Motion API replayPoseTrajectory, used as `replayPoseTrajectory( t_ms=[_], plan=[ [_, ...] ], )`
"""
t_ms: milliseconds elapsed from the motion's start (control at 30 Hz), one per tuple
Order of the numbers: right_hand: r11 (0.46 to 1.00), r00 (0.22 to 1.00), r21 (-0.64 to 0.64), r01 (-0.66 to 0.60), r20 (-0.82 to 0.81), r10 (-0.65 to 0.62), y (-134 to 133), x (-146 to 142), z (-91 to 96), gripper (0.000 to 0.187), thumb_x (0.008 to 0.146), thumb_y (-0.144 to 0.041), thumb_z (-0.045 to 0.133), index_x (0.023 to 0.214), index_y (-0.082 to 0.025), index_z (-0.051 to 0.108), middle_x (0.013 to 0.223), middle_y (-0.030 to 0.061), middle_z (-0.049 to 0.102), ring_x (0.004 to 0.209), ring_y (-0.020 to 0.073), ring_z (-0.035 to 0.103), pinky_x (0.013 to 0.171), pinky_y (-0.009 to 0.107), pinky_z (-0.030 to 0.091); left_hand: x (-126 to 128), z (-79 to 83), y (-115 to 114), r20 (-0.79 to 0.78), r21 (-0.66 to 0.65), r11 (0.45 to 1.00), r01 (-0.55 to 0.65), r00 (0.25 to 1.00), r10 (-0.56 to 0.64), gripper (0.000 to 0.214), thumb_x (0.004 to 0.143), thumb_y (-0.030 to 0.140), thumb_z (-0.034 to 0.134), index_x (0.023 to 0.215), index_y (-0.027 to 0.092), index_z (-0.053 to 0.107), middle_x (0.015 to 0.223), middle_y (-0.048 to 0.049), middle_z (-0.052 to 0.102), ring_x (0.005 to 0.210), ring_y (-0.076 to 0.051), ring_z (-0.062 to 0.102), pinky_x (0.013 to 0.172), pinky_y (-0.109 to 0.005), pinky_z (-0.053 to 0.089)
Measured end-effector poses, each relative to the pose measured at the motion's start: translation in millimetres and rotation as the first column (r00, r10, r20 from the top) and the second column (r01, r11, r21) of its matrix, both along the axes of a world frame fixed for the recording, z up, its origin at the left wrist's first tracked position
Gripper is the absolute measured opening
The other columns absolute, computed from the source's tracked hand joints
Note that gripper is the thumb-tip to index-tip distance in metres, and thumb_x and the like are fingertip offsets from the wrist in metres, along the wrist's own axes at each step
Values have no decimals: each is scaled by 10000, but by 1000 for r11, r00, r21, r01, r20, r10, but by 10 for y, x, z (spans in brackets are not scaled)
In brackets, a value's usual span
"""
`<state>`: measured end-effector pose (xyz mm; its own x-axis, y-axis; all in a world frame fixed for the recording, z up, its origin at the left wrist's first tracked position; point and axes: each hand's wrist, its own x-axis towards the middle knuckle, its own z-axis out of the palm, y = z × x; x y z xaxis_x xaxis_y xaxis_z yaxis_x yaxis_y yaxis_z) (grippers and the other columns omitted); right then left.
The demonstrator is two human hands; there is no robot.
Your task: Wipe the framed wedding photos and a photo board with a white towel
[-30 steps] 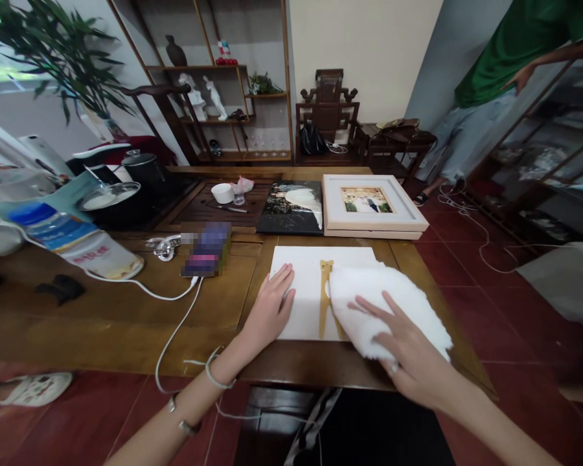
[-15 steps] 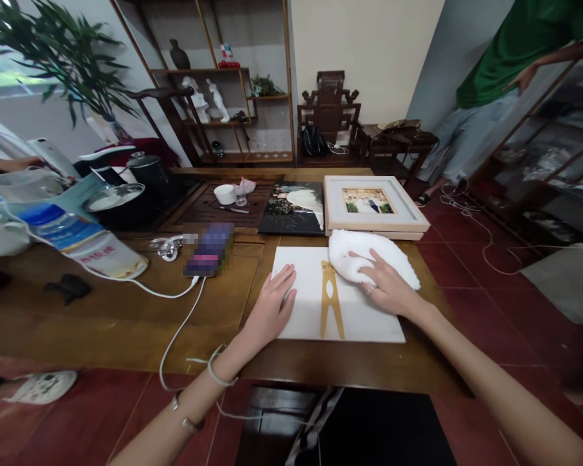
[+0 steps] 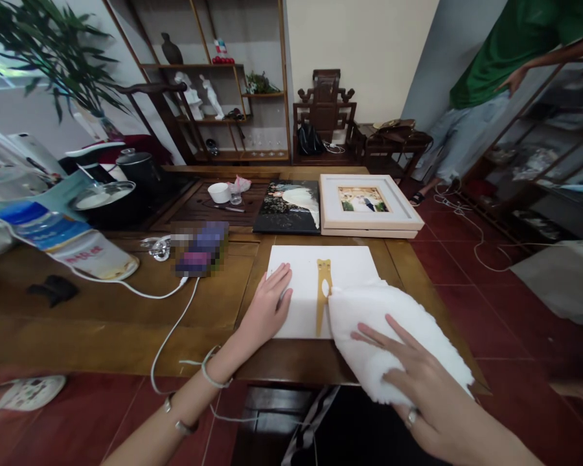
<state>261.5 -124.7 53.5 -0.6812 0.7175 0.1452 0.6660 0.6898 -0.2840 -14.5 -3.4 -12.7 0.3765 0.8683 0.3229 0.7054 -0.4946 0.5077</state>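
Observation:
My left hand (image 3: 266, 304) lies flat on the left side of a white board (image 3: 298, 257), fingers stretched out and holding nothing. My right hand (image 3: 420, 382) grips a fluffy white cloth (image 3: 383, 310), its fingers spread over the top. The cloth covers the board's right part and hangs past the table's front edge. On the board is a flat gold shape (image 3: 322, 278) with a small animal-like head and a pointed leg. Its right part is hidden by the cloth.
Behind the board lie a dark photo panel (image 3: 286, 207) and a white framed photo (image 3: 369, 223). To the left are a phone (image 3: 201, 249) with a white cable, a large bottle (image 3: 72, 239) on its side and a pot (image 3: 138, 169). A person in green (image 3: 495, 58) stands at the right.
My right hand has drawn the cloth toward me across the board, off its upper right and over the gold shape's right leg. My left hand stays in place on the board.

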Motion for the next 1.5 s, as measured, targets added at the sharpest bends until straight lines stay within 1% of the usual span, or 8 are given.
replayPoseTrajectory(
  t_ms=[133,367,467,667,767,1133,1233,1500],
  plan=[
    [999,999,12,31,-14,-31,433,55,-9,219,691,-94,464,824,-172,620,1349,182,533,1316,300,413,1111,582,261,-6,-3,3,-7,11,1000,0,1000,0,422,942,201,378,1344,117,477,1434,-156,454,1371,-249,373,1119,-532,289],
    [964,958,1,266,-111,-265,1338,-295,-201,298,785,-92,404,974,-148,628,1362,173,525,1355,286,351,1119,617,154,-12,-6,10,21,15,1000,-8,1000,7,409,935,205,404,1328,148,503,1412,-145,486,1356,-250,398,1108,-528,309],
    [975,970,9,223,-104,-221,1196,-488,-203,314,746,-82,429,965,-137,647,1378,185,506,1386,293,284,1118,631,97,-11,-3,10,30,5,1000,-10,999,10,411,933,206,408,1330,156,502,1416,-143,481,1359,-252,394,1111,-532,301],
    [995,996,-61,-78,-55,75,303,-662,-155,269,634,-145,542,860,-184,682,1515,138,316,1429,323,110,1099,650,-61,-6,25,7,-16,-26,1000,-3,1000,3,426,939,182,359,1342,128,482,1438,-152,450,1375,-241,366,1122,-533,281],
    [988,993,-102,-119,-38,115,202,-636,-110,243,647,-165,551,852,-186,679,1515,129,319,1428,305,132,1121,615,-49,-10,33,5,-32,-29,1000,7,999,-8,433,937,167,346,1350,127,472,1446,-153,438,1381,-241,356,1120,-539,279],
    [990,991,41,133,21,-134,1592,-672,-104,344,817,-129,457,1104,-93,641,1370,224,500,1385,281,291,1116,592,153,-10,-13,10,62,12,1000,1,998,-2,405,934,195,413,1328,181,506,1414,-137,486,1358,-255,395,1112,-542,290],
    [988,989,48,144,38,-146,1480,-766,-147,348,784,-130,500,1095,-89,652,1420,212,447,1401,342,223,1106,636,101,-5,-21,11,87,19,1000,-2,996,0,405,928,196,425,1323,189,512,1403,-138,499,1347,-264,411,1106,-551,296],
    [994,997,-99,-40,58,46,306,-816,-102,236,702,-223,625,917,-165,701,1527,177,267,1419,388,60,1096,666,-15,-3,13,2,40,-9,1000,4,999,-4,441,914,142,384,1344,158,484,1429,-147,465,1369,-251,377,1119,-541,281]
  ],
)
